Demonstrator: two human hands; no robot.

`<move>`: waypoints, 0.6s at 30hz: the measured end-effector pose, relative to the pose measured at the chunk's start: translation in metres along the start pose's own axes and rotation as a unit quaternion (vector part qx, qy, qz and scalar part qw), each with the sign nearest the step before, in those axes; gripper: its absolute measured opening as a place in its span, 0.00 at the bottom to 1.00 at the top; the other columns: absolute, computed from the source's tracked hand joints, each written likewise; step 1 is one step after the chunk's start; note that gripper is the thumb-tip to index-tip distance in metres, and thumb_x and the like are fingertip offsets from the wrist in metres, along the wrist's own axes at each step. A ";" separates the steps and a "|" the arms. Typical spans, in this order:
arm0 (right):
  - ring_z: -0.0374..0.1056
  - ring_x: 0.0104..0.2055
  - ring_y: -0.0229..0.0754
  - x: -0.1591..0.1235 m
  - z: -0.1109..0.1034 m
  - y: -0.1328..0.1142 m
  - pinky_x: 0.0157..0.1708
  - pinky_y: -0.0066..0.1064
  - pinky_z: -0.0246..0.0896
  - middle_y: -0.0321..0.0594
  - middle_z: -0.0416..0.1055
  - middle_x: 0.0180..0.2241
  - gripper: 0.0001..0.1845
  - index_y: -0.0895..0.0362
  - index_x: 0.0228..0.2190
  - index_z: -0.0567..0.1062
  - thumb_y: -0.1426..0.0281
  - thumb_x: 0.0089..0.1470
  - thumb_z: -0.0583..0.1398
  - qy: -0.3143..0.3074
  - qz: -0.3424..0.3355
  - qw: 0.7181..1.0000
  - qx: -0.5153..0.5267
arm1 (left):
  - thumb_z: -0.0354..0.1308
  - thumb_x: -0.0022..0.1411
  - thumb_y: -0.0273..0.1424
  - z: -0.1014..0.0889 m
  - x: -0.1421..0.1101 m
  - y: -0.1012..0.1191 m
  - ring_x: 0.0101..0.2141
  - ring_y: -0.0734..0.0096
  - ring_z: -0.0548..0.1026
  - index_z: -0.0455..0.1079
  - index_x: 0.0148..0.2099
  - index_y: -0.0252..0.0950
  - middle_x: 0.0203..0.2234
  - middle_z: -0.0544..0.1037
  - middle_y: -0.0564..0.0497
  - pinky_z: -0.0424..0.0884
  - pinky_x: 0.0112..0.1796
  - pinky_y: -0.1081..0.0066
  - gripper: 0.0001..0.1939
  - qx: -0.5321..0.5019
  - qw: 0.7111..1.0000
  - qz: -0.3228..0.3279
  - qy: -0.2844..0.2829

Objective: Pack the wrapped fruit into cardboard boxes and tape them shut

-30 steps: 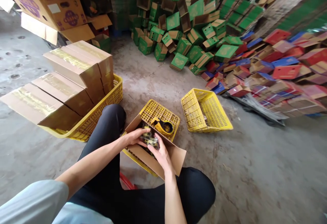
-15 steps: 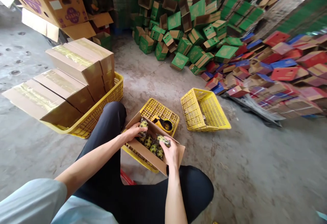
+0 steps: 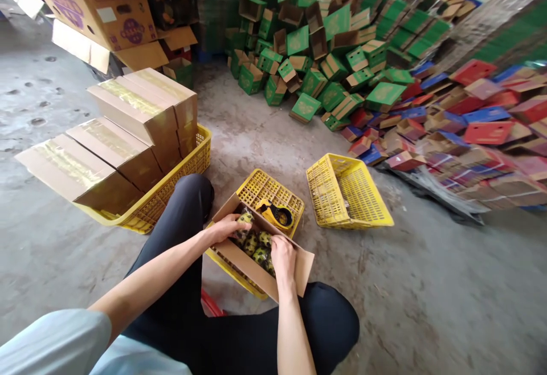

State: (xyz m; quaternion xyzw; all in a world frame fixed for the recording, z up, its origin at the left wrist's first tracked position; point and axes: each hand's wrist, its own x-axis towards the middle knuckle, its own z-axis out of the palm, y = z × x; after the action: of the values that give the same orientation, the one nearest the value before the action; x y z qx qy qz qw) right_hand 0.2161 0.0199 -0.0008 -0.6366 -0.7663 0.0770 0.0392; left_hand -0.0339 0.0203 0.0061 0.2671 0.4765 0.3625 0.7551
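My left hand is closed on a clear plastic packet with yellow-green, dark-spotted contents, at the left end of an open cardboard box. Inside the box lie several similar packets. My right hand reaches down into the right part of the box, its fingers curled and partly hidden. Another spotted packet is right by those fingertips. The box rests on an upturned yellow crate. Behind the box, on the same crate, lies a yellow and black tape dispenser.
At the left, closed cardboard boxes fill a yellow basket. An open yellow basket stands to the right. Green boxes and red and blue boxes are heaped behind. A large printed carton stands back left.
My right hand has lowered into the box; the packet seen in its fingers before is no longer plainly in its grip. My left hand still holds its packet. The view has shifted slightly.
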 end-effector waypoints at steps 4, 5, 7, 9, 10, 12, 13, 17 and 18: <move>0.77 0.45 0.47 0.004 0.008 0.001 0.45 0.32 0.68 0.49 0.82 0.42 0.22 0.56 0.39 0.85 0.83 0.62 0.53 -0.006 0.035 0.999 -0.042 | 0.76 0.47 0.46 0.000 -0.002 0.001 0.45 0.58 0.79 0.74 0.53 0.34 0.46 0.81 0.43 0.73 0.38 0.69 0.35 0.026 1.000 0.002 0.006; 0.76 0.46 0.49 0.003 0.009 -0.001 0.43 0.33 0.68 0.50 0.82 0.41 0.22 0.57 0.37 0.85 0.83 0.61 0.52 -0.004 0.043 0.998 -0.054 | 0.76 0.46 0.46 0.000 -0.002 0.001 0.46 0.57 0.79 0.73 0.54 0.34 0.48 0.80 0.42 0.73 0.38 0.69 0.36 0.035 0.999 0.001 0.022; 0.74 0.50 0.53 -0.002 0.010 -0.004 0.44 0.35 0.67 0.52 0.81 0.42 0.21 0.56 0.36 0.85 0.82 0.61 0.53 0.004 0.048 0.996 -0.071 | 0.77 0.46 0.45 -0.001 -0.001 -0.001 0.47 0.56 0.78 0.71 0.55 0.34 0.49 0.80 0.41 0.72 0.37 0.69 0.38 0.046 0.998 -0.001 0.036; 0.71 0.55 0.56 -0.008 0.009 -0.008 0.47 0.38 0.67 0.54 0.80 0.45 0.19 0.57 0.42 0.84 0.81 0.61 0.55 0.014 0.042 0.996 -0.083 | 0.76 0.46 0.45 -0.002 0.000 -0.002 0.45 0.57 0.79 0.70 0.54 0.34 0.47 0.80 0.41 0.72 0.36 0.70 0.38 0.050 0.998 -0.003 0.025; 0.70 0.56 0.58 -0.011 0.009 -0.010 0.48 0.39 0.67 0.54 0.79 0.47 0.19 0.58 0.46 0.83 0.80 0.61 0.55 0.019 0.036 0.995 -0.086 | 0.76 0.46 0.45 -0.002 0.000 -0.002 0.44 0.57 0.79 0.70 0.54 0.34 0.46 0.80 0.42 0.71 0.35 0.70 0.37 0.055 0.998 -0.004 0.018; 0.70 0.57 0.58 -0.014 0.010 -0.013 0.50 0.40 0.67 0.55 0.77 0.53 0.21 0.59 0.53 0.80 0.78 0.61 0.56 0.023 0.024 0.997 -0.070 | 0.76 0.46 0.45 -0.001 -0.001 0.000 0.42 0.58 0.79 0.72 0.54 0.34 0.42 0.81 0.44 0.71 0.35 0.70 0.37 0.085 0.996 -0.001 0.013; 0.72 0.55 0.56 -0.014 0.011 -0.013 0.50 0.39 0.67 0.54 0.76 0.55 0.22 0.59 0.54 0.79 0.78 0.62 0.55 0.021 0.022 0.998 -0.055 | 0.76 0.46 0.44 -0.001 -0.002 0.001 0.41 0.58 0.79 0.73 0.54 0.33 0.41 0.82 0.45 0.71 0.35 0.70 0.36 0.108 0.994 0.004 0.009; 0.79 0.42 0.48 -0.011 0.014 -0.012 0.44 0.35 0.70 0.55 0.76 0.54 0.24 0.60 0.49 0.80 0.82 0.61 0.49 0.013 0.042 0.999 -0.012 | 0.77 0.44 0.41 0.000 -0.010 0.009 0.42 0.56 0.79 0.78 0.53 0.32 0.40 0.83 0.46 0.72 0.40 0.67 0.35 0.196 0.979 0.047 -0.036; 0.79 0.41 0.48 -0.011 0.013 -0.012 0.42 0.35 0.71 0.57 0.77 0.53 0.24 0.60 0.48 0.80 0.82 0.61 0.49 0.016 0.050 0.999 -0.009 | 0.76 0.45 0.41 0.001 -0.012 0.010 0.42 0.56 0.79 0.79 0.53 0.33 0.39 0.83 0.47 0.72 0.41 0.67 0.34 0.209 0.975 0.055 -0.044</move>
State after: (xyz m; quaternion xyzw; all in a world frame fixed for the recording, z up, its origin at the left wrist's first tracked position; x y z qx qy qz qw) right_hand 0.2044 0.0060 -0.0110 -0.6759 -0.7332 0.0616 0.0421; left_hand -0.0398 0.0168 0.0204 0.4600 0.4930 0.2837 0.6818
